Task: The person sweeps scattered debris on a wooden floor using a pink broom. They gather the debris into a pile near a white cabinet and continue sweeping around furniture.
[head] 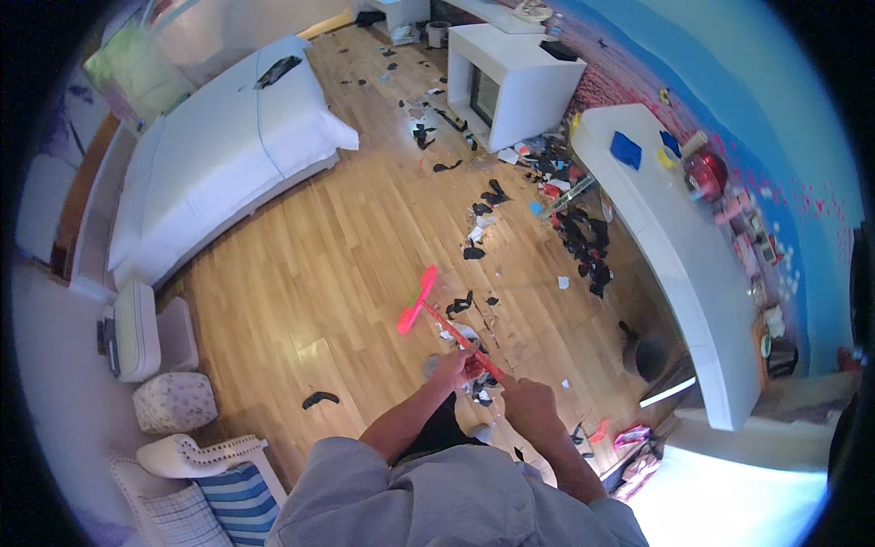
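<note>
A pink-headed push broom or floor brush with a red handle lies across the picture's middle, its head ahead of me over the wooden floor. My left hand is closed round the handle nearer the head. My right hand grips the handle's upper end, to the right and closer to my body. Black scraps and white bits are scattered on the floor just right of the broom head. More scraps lie below the handle and partly behind my hands. One curved black scrap lies apart at the left.
A white-covered bed stands at the upper left. A long white desk runs along the right wall, with a heap of dark scraps beneath it. A white cabinet is farther ahead. A cushioned armchair stands at the lower left.
</note>
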`<state>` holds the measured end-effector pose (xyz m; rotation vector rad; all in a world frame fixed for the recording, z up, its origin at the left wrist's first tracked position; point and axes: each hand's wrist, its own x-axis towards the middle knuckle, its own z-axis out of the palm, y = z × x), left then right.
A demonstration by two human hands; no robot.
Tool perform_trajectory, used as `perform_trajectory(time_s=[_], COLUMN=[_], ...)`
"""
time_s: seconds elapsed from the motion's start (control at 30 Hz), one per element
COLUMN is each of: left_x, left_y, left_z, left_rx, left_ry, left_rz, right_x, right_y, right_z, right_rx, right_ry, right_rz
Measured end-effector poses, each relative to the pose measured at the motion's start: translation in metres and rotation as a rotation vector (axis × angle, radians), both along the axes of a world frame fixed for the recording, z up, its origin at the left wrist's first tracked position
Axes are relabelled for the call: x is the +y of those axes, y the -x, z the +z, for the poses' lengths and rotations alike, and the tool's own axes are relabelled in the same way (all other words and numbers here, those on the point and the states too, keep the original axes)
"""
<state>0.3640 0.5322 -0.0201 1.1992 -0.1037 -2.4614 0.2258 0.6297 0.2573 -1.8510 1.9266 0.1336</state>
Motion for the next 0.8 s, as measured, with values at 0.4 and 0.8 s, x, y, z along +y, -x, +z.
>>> perform_trajectory(time_s=[0.4, 0.8], left_x=[0.145, 0.17], left_y=[-0.029, -0.021], left_z=[0.059, -0.002], left_rx=[-0.01, -0.246], left_ry=[-0.104, -0.015], left_rz=[0.083, -0.486], right_x=[0.183, 0.202], right_y=[-0.017, -0.032], right_z=[-0.001, -0.002], right_rx=[-0.155, -0.128], right_ry=[0.091, -0.032], right_rz=[-0.124, -0.203])
